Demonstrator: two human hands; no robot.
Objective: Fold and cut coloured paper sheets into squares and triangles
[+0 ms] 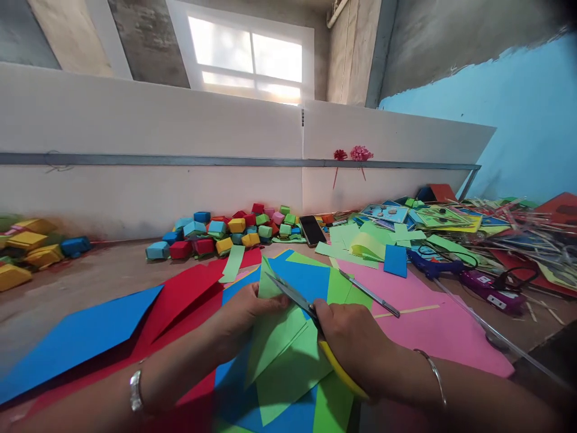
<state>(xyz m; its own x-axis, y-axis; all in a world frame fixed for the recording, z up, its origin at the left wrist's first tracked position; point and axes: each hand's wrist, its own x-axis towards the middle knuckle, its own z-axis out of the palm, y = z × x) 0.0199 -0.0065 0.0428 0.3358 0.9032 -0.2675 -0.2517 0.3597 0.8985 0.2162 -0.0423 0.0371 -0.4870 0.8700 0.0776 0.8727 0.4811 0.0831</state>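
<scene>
My left hand [246, 317] is closed on a light green sheet of paper [274, 346], thumb on top, holding it up over the other sheets. In my right hand [349, 334] is a pair of scissors [295, 296] with a yellow handle, its blades pointing up and left across the green paper near my left thumb. Whether the blades are biting into the paper I cannot tell. Under both hands lie blue paper [300, 272] and more green pieces [293, 376]. A craft knife [369, 293] rests on pink paper [433, 325] just beyond my right hand.
Red paper [189, 294] and a folded blue sheet [81, 337] spread to the left. Small coloured paper boxes [202, 245] are piled at the back, beside a phone [312, 231]. Rightward are a purple glue gun [491, 291], a blue tool [433, 264] with a cord, and heaped sticks [505, 222].
</scene>
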